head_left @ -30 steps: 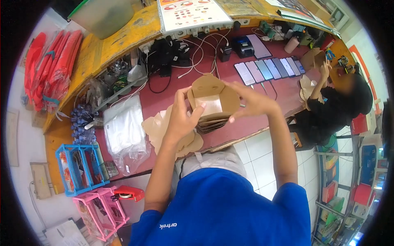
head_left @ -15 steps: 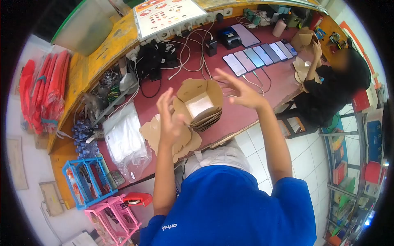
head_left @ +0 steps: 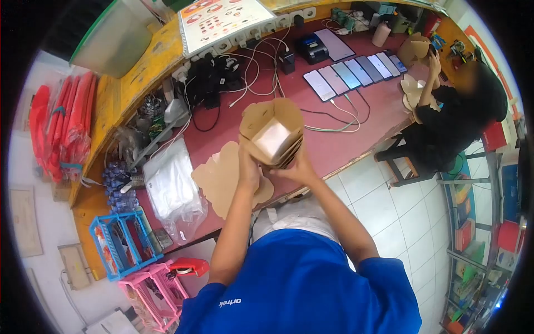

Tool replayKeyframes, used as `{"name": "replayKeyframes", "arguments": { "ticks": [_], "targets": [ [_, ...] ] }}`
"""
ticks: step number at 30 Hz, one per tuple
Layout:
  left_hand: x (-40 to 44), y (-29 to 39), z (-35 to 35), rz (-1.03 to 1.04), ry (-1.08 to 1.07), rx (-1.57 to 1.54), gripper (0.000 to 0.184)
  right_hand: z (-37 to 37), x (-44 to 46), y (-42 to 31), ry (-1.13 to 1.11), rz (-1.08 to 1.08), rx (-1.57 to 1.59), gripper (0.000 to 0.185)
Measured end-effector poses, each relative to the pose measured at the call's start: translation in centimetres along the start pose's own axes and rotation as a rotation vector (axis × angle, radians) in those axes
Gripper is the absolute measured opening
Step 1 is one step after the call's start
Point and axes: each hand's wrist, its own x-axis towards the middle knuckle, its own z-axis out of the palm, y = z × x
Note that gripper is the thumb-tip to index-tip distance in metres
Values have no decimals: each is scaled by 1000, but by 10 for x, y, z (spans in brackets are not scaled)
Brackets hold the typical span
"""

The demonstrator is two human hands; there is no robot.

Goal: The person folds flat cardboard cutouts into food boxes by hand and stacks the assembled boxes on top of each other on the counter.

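Observation:
A nested stack of brown paper food boxes point(head_left: 257, 121) stands on the red tabletop edge area in front of me, its open mouth facing up and a pale inside bottom visible. My left hand point(head_left: 248, 168) grips the stack's left side, fingers partly hidden by the cardboard. On the right side my right hand point(head_left: 300, 168) is wrapped around the lower layers, thumb toward me. Flat, unfolded brown box blanks point(head_left: 218, 179) lie on the table just left of the stack, partly beneath my left forearm.
A plastic-wrapped white pack point(head_left: 169, 181) lies left of the blanks. Several phones point(head_left: 346, 76) with cables stretch along the table's back right. A blue basket point(head_left: 122, 242) and a pink basket point(head_left: 153, 295) stand at left. Another person point(head_left: 461, 119) sits at right, handling a brown box point(head_left: 414, 49).
Both hands, which were raised apart and open beside the stack, have come down and closed on its sides. The stack's mouth now appears slightly higher and turned.

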Motion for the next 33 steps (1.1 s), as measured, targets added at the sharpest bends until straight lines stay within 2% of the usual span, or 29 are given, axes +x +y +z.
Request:
{"name": "replayKeyframes", "arguments": {
  "ticks": [1,2,3,4,6,7,9,12,16,17,20,22,24,25,27,28,30,31,33],
  "targets": [
    [0,-5,-4,3,4,-3,60,-8,15,1,-45,9,179,161],
    [0,-17,-12,11,-21,65,59,-18,28,10,-52,10,175,161],
    [-2,-24,-17,18,-44,132,59,-29,37,23,-179,29,190,160],
    [-7,-10,-11,18,-39,125,59,-35,41,26,-304,47,204,160],
    [-11,19,0,-10,-78,98,64,-39,42,15,-316,55,296,159],
    [-10,19,-4,4,-71,92,64,-43,39,0,-279,-14,184,159],
    [-9,22,-10,274,-135,203,69,-43,37,-17,-251,-111,85,159],
    [-10,24,-8,328,-160,194,68,-40,31,-19,-186,-38,14,156],
    [-7,29,-2,319,-171,234,61,-27,33,-24,-177,-41,140,151],
    [-8,28,2,298,-105,248,58,-26,31,-27,-162,-70,142,139],
    [-8,25,5,282,-8,291,55,-15,28,-22,-96,-135,2,139],
    [1,17,-5,291,24,320,55,-9,23,-26,-52,-141,45,136],
    [20,10,-33,382,-173,158,56,-12,25,-20,-66,-137,80,134],
    [23,37,-30,246,-198,38,60,-13,25,-16,-60,-137,49,133],
    [57,73,-45,152,-266,230,57,-13,18,-17,-58,-122,53,133],
    [61,99,-26,152,-275,229,57,-15,22,-21,-76,-135,46,134],
    [59,156,12,151,-243,563,57,-13,18,-23,-84,-136,54,135],
    [68,162,16,171,-242,558,57,-14,21,-24,-92,-160,45,135],
    [80,172,26,276,-517,1062,59,-14,22,-21,-114,-163,17,137]
  ]
}}
